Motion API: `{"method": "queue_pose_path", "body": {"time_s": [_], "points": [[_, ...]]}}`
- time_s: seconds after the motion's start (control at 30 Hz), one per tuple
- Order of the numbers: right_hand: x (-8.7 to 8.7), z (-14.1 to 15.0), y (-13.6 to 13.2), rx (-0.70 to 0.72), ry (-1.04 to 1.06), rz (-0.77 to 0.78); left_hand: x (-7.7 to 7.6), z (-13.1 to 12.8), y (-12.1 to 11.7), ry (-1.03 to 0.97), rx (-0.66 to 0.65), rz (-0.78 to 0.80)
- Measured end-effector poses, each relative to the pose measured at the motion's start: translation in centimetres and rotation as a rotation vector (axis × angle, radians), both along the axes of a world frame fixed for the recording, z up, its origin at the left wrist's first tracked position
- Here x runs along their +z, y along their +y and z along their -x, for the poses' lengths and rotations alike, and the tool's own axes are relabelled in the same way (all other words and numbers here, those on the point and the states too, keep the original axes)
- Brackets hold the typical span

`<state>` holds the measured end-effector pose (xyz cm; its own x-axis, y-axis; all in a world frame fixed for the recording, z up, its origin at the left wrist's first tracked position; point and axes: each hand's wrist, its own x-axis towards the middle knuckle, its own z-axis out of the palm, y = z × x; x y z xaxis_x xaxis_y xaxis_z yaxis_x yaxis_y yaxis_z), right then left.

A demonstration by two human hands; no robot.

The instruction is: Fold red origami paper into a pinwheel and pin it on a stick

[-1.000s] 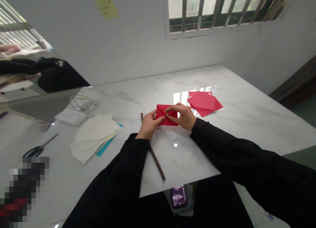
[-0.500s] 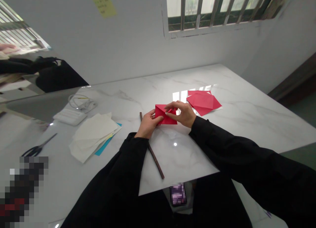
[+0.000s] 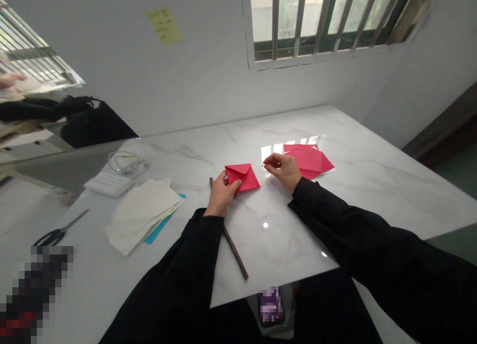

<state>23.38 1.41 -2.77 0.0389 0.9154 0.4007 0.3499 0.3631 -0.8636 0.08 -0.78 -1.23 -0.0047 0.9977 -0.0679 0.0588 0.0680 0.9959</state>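
Note:
A small red paper envelope (image 3: 244, 180) with a pointed flap is held off to the left of centre, above the marble-patterned table. My left hand (image 3: 222, 192) grips its left edge, thumb on the front and fingers behind. My right hand (image 3: 285, 170) is apart from the envelope, to its right, with thumb and fingertips pinched together. A tiny pale speck shows at those fingertips, too small to name. Close behind the right hand lie red paper sheets (image 3: 311, 161), with a white edge showing underneath.
A dark brown stick (image 3: 235, 254) passes under my left wrist. Further left are cream papers (image 3: 143, 210) over a blue sheet (image 3: 160, 229), a white box-like device (image 3: 109, 182) near a coiled cable (image 3: 126, 162), and scissors (image 3: 59, 229). A wall with a barred window (image 3: 324, 21) stands behind.
My right hand has come away from the envelope and moved right, still pinched. My left hand has tilted the envelope and shifted it slightly left. The view has tipped a little upward.

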Motion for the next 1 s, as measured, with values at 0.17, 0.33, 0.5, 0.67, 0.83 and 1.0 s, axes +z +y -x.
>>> {"method": "queue_pose_path", "body": {"time_s": [0.17,0.33,0.5,0.67,0.83,1.0], "points": [[0.2,-0.9,0.7,-0.104,0.171,0.038,-0.1,0.4,0.5,0.013,0.142,-0.129],[1.4,-3.7,1.9,-0.292,0.232,-0.099,0.1,0.7,1.0,-0.107,0.244,-0.163],[1.7,-4.7,1.9,-0.333,0.146,-0.131,0.4,0.9,1.0,-0.247,0.173,-0.097],[1.0,-3.9,1.5,-0.217,-0.093,-0.088,0.8,1.0,0.8,-0.323,0.117,-0.041],[1.0,-2.5,0.8,-0.057,-0.021,-0.037,1.0,0.6,0.6,-0.447,0.106,-0.024],[1.9,1.1,-1.6,0.291,0.326,0.276,1.4,-0.4,-0.1,-0.342,0.079,-0.115]]}}
